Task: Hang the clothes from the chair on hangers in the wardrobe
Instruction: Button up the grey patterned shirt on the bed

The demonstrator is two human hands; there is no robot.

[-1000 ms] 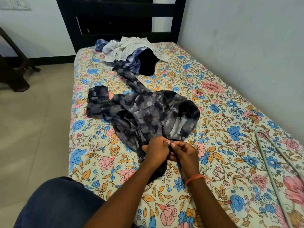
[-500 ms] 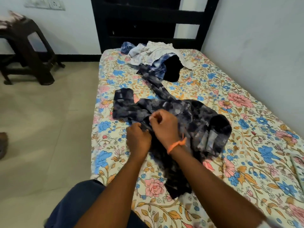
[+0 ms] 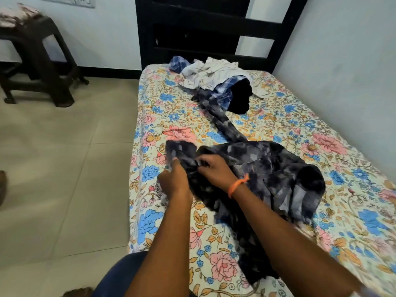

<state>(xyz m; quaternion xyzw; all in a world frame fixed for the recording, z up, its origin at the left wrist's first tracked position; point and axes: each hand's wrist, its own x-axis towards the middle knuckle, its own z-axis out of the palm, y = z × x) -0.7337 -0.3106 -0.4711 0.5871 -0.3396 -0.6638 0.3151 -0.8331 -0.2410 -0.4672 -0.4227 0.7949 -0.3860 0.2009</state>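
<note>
Fingers of the left hand (image 3: pixel 174 182) and right hand (image 3: pixel 216 171) apparently pinch the dark patterned shirt (image 3: pixel 267 168) near the bed (image 3: pixel 342 243)'s left edge.

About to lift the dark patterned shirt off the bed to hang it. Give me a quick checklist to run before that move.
1. Left hand grips the dark patterned shirt: ok, pinching its left edge.
2. Right hand grips the shirt: ok, fingers curled into the cloth.
3. Shirt free of the clothes pile: not ok, one sleeve runs up under the pile.
4. Shirt spread flat: not ok, bunched and folded on the bedsheet.
5. Hanger within reach: cannot tell, none in view.
6. Buttons undone: cannot tell, hidden by the hands.
</note>
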